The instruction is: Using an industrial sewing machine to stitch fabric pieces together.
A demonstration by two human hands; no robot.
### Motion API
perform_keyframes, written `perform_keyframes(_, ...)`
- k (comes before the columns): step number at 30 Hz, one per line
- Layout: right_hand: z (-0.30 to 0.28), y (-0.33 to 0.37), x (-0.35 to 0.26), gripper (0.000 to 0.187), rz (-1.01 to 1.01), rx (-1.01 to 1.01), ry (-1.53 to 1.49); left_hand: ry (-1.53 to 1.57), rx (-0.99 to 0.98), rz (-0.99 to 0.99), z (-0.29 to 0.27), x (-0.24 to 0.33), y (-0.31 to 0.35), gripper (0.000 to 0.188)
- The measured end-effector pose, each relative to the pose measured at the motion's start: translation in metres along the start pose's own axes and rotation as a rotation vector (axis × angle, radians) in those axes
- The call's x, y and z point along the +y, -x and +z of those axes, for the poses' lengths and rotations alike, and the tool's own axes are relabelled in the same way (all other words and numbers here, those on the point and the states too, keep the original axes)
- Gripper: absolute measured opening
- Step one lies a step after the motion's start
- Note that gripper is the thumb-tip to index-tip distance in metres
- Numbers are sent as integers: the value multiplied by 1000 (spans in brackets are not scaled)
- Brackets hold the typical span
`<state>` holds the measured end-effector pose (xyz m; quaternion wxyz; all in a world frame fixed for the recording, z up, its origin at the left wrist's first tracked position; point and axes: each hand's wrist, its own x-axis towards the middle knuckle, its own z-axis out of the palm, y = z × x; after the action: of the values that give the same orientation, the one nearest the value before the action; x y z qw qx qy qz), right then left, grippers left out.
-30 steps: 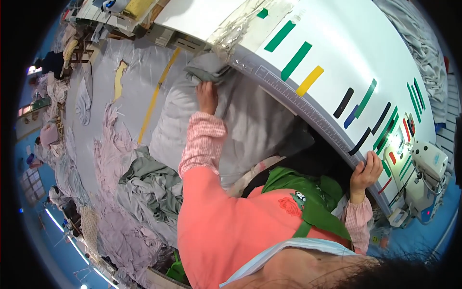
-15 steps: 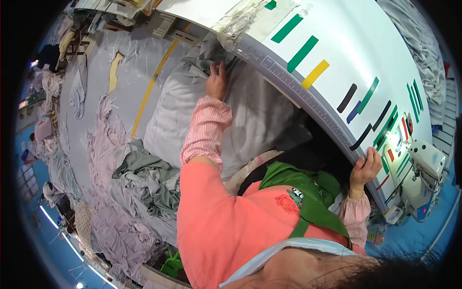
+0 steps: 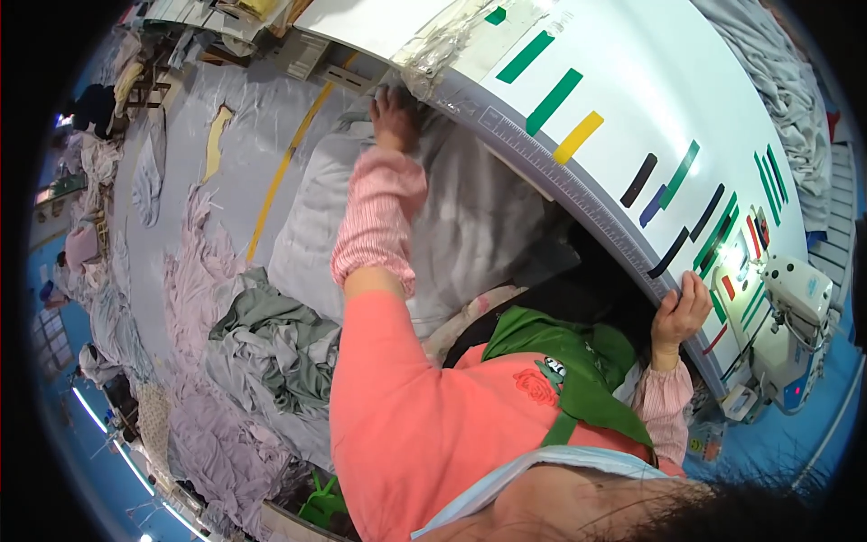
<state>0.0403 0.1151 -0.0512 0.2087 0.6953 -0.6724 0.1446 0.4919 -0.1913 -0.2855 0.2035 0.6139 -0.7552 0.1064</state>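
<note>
My left hand (image 3: pixel 394 119) is stretched out to the far edge of a pile of pale grey cloth (image 3: pixel 316 212), close under the corner of the white table. Its fingers are spread, and I make out nothing held in them. At the right, my right hand (image 3: pixel 681 316) lies on the edge of the white sewing table (image 3: pixel 632 81), fingers apart over the rim and holding nothing. A sewing machine (image 3: pixel 795 289) with its lamp lit stands just beyond it. Strips of green, black and yellow tape and a clear ruler strip (image 3: pixel 578 185) mark the tabletop.
Left of the pale pile lie a crumpled grey-green cloth (image 3: pixel 271 325) and heaps of pinkish-mauve cloth (image 3: pixel 226 434). A yellow line (image 3: pixel 282 181) runs along the grey floor. More grey fabric (image 3: pixel 777 99) is piled past the table's far side. A green plastic item (image 3: pixel 322 499) sits low down.
My left hand has moved slightly farther out and left, its fingers spreading. The grey-green cloth beside it at the table corner has mostly gone from sight. My right hand stays on the table edge.
</note>
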Motion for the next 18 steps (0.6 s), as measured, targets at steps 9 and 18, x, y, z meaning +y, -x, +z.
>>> perform_keyframes(9, 0, -6, -9, 31, 9, 40, -92, 95, -468, -66, 15, -80, -34, 50)
perform_keyframes(18, -5, 6, 4, 28, 16, 48, -28, 500, -589, 149, -145, 66, 107, 22)
